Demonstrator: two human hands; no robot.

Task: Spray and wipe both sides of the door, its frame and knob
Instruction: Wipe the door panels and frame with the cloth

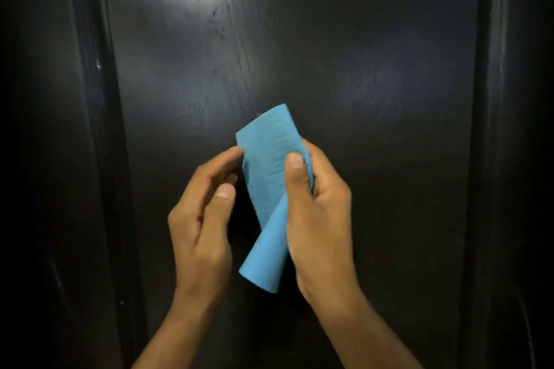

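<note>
A dark, glossy wooden door [284, 48] fills the view, with light reflecting off its upper middle. In front of it I hold a folded blue cloth [266, 177]. My right hand [317, 213] grips the cloth, thumb pressed on its front face, fingers behind it. My left hand [201, 219] is beside the cloth's left edge with curled fingers; its fingertips touch that edge, and whether they pinch it I cannot tell. The cloth's lower end [263, 266] hangs loosely rolled between my wrists. No knob and no spray bottle are in view.
Dark vertical strips of the door frame run down the left [99, 129] and the right [491, 129] of the panel. The surroundings are dim.
</note>
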